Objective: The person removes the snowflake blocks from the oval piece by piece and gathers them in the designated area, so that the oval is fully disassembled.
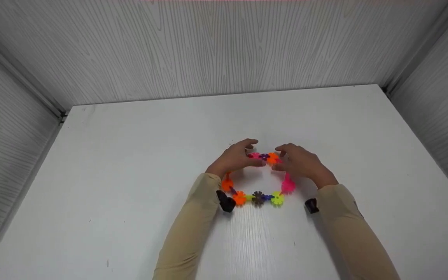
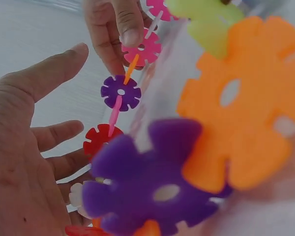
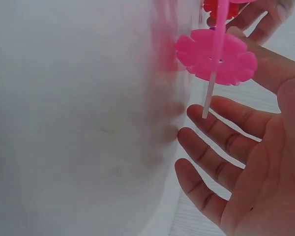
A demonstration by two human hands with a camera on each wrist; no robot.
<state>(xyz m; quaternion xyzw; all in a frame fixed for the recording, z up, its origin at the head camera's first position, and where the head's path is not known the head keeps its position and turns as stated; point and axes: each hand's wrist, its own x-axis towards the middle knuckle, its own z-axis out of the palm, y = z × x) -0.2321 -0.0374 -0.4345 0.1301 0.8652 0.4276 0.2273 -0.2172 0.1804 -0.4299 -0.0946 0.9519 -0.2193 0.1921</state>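
Observation:
A loop of linked, notched plastic discs in several colours lies on the table, its grey-brown disc on the near side. My left hand is at the loop's far left, thumb and fingers apart. In the left wrist view, a red disc and a purple disc run past its fingers. My right hand is at the far right, fingers spread in the right wrist view beside a pink disc. Its thumb overlaps another pink disc in the left wrist view; contact is unclear.
The white table meets a grey wood-grain panel at the back, with similar panels on both sides. A black wrist device sits under the left sleeve, another by the right.

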